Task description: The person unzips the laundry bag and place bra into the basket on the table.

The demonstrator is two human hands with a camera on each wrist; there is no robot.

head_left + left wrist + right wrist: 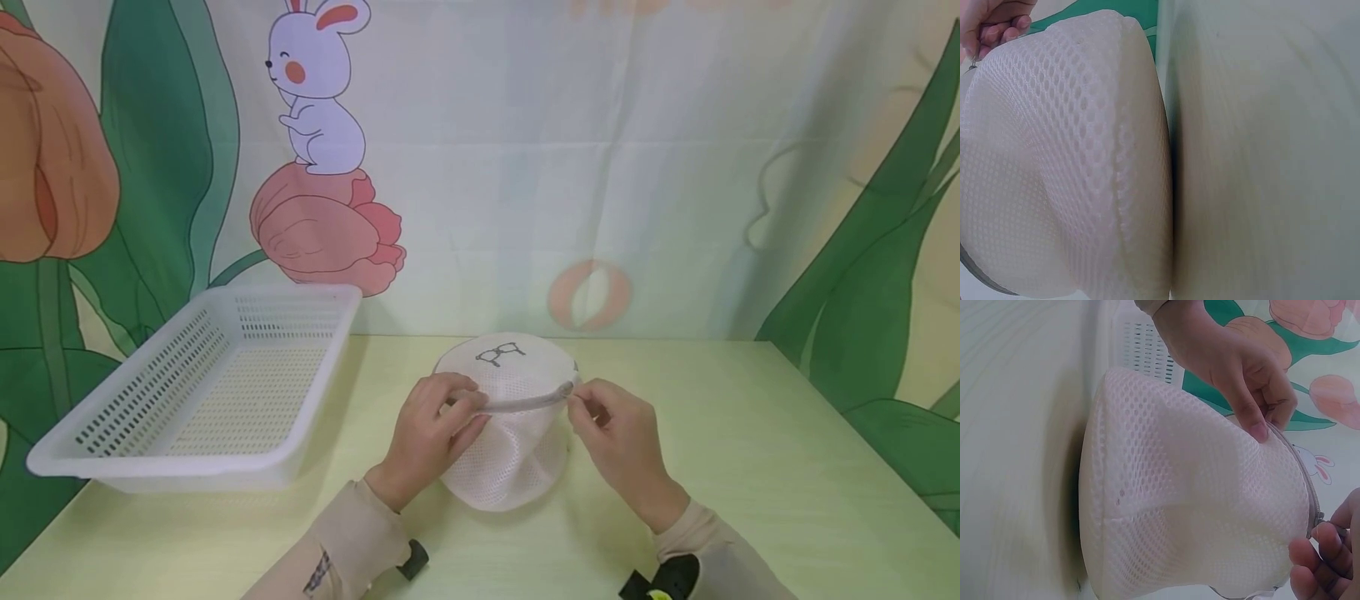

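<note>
A white mesh laundry bag (506, 467) stands upright on the table, with a glasses print on its round lid and a grey zipper (528, 404) along the front rim. At the rim's left side, my left hand (429, 429) pinches the zipper edge between thumb and fingers. On the right, my right hand (622, 446) pinches the zipper pull (1319, 517), which the right wrist view shows at the end of the zipper. The left wrist view is mostly filled by the mesh side of the bag (1066, 144). What the bag holds, if anything, cannot be made out.
A white slotted plastic basket (300, 433) stands left of the bag, with nothing visible in it. Behind the table (750, 467) hangs a curtain (480, 208) printed with tulips and a rabbit. The table's far edge meets this curtain.
</note>
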